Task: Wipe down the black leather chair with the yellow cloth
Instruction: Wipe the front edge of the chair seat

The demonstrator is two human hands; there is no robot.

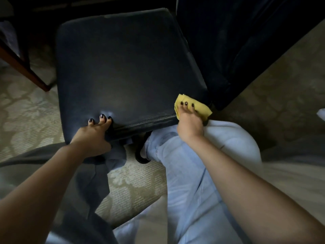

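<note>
Yellow cloth (198,107) is being pressed by the right hand (189,124) onto the black leather chair's (123,67) near corner; the left hand (93,136) is gripping the seat's front edge.

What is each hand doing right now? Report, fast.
Left hand: grips the black leather chair by its seat's front edge.
Right hand: holds the yellow cloth against the seat's corner.

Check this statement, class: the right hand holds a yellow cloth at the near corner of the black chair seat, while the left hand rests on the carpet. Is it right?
Not quite. The head view shows the left hand gripping the front edge of the black chair seat, not resting on the carpet. The right hand does hold the yellow cloth at the seat's near corner.
</note>
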